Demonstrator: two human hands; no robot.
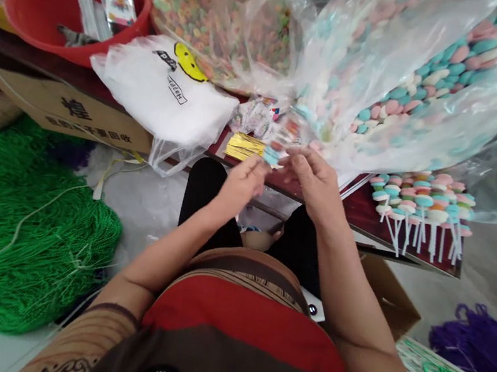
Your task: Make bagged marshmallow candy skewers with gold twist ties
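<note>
My left hand [245,182] is closed, its thumb and fingers pinched together just in front of a bundle of gold twist ties [244,146]. Close to it on the right, my right hand [316,182] has its fingertips pressed together too. Between the fingertips shows a small blue and pale candy piece [272,155], partly covered and blurred. Whether either hand grips it I cannot tell. Just behind lie crumpled printed clear wrappers [260,117]. To the right, stacked marshmallow skewers [424,198] lie with white sticks over the table edge [355,208].
Large clear bags of ring-shaped candies [221,14] and pastel marshmallows [402,104] stand at the back. A white plastic bag [167,101] and a red basin [34,7] are on the left. Green stringy bundles [23,236] and a purple bundle [481,352] lie on the floor.
</note>
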